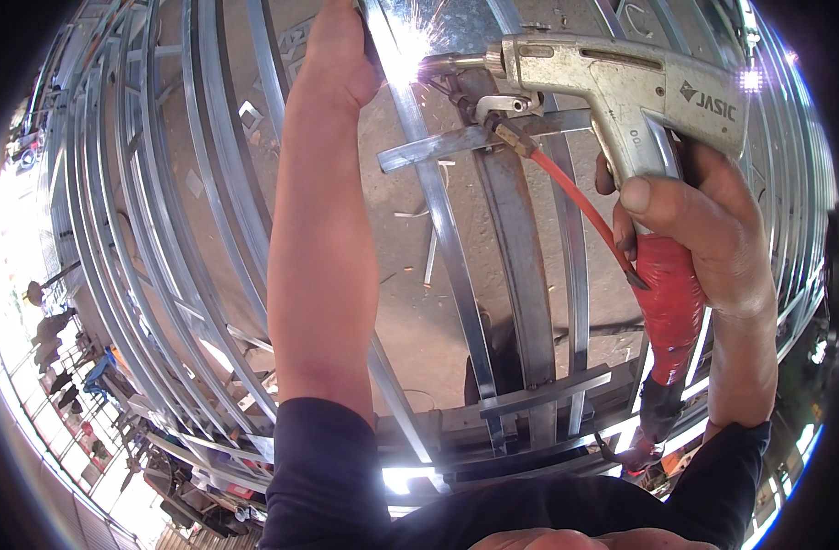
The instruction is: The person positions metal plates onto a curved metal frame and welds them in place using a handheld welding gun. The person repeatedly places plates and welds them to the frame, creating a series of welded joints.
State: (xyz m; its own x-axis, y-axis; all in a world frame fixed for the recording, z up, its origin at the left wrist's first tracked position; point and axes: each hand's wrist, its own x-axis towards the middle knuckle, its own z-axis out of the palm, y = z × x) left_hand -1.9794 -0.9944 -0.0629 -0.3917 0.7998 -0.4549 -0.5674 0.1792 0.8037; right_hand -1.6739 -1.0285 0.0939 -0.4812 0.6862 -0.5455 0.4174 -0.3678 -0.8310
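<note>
My right hand (712,220) is wrapped round the handle of a pale, scuffed welding gun (644,78). The gun's nozzle points left, and a bright white arc with flying sparks burns at its tip against a long metal tube (438,197). Red tape covers the lower handle, and a thin red hose (575,197) joins a brass fitting under the nozzle. On the far side, my left hand (341,50) lies beside the same tube, left of the arc; its fingers run out of view or are hidden. A short metal crosspiece (419,151) crosses the tube just below the arc.
Many long metal tubes (208,165) run lengthwise on the left, with more at the far right. A darker steel beam (515,229) stretches beneath the work. Scraps lie on the concrete floor (401,302). Nearer me, a short bar (548,392) crosses the tubes.
</note>
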